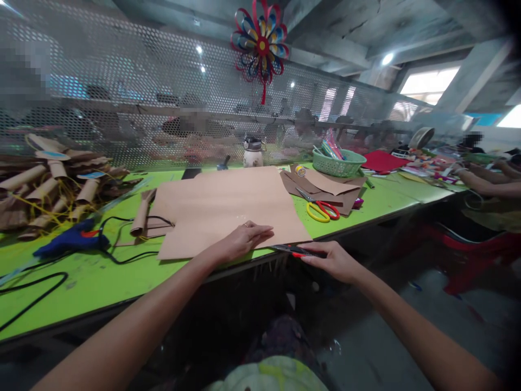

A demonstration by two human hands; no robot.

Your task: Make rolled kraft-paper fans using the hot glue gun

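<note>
And the left hand [247, 237] presses flat, fingers nearly together, on the large tan paper sheet [220, 203], twelve o'clock on the green desk [134, 279]; right hand [334, 262] pinches a slim black-and-red tool [293, 250] at its five-o'clock edge.

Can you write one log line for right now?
left hand: on large tan paper sheet | right hand: holding slim black-and-red tool at sheet's edge | nearby: red-and-yellow-handled metal scissors

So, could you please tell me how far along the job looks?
Done, it seems: the paper rolls with yellow string. In hand: the brown sheet, under the left hand, with the right hand holding a dark tool at its near edge. Left: probably most work on this sheet, which lies flat and unrolled.
</note>
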